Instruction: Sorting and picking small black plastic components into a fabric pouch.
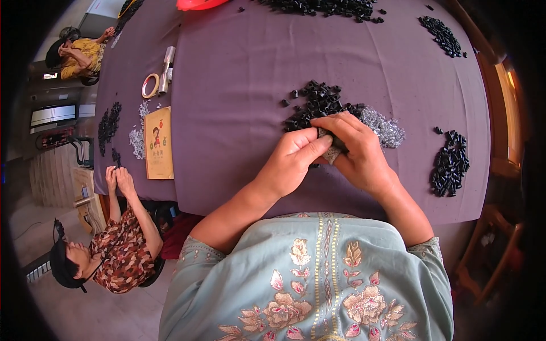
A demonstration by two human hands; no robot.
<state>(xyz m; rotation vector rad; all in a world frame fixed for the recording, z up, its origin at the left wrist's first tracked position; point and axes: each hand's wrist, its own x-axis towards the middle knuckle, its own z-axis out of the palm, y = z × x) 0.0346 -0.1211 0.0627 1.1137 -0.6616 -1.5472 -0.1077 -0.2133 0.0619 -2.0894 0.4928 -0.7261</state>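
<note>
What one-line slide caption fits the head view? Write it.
Both hands, left hand and right hand, pinch a small grey piece beside black parts on purple cloth.

A purple-clothed table fills the upper frame. Pale floor lies at lower left, a wooden chair at lower right, a sunlit window at right.

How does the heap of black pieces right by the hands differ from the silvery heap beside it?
The heap of black pieces is dark, matte and chunky, while the silvery heap glints and looks fine and tangled. The black heap is larger and spreads to the person's left and farther up the table; the silvery one lies to the right, beside the right hand. Both rest loose on the purple tablecloth, touching each other.
</note>
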